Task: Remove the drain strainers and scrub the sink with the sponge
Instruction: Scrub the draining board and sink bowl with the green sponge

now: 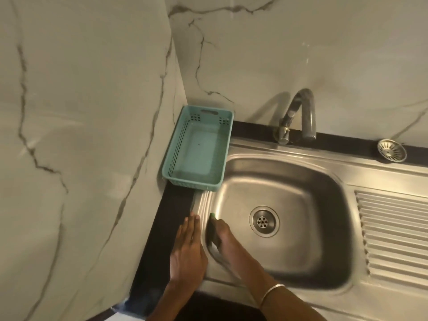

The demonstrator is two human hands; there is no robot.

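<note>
Head view, right hand (225, 237) seemingly gripping sponge (212, 228)

The right hand (228, 237) hides most of the sponge (213, 228); only a green tip shows at 11 o'clock. Both forearms are cut off at the bottom edge.

A teal plastic basket (198, 151) sits in the corner, on the dark countertop (162, 230), right against the marble-veined wall (81, 112). A curved metal tap (298, 117) rises from the black ledge at the back, spout arching down. Over on the right, the ribbed draining board (393, 237) runs off to the edge.
</note>
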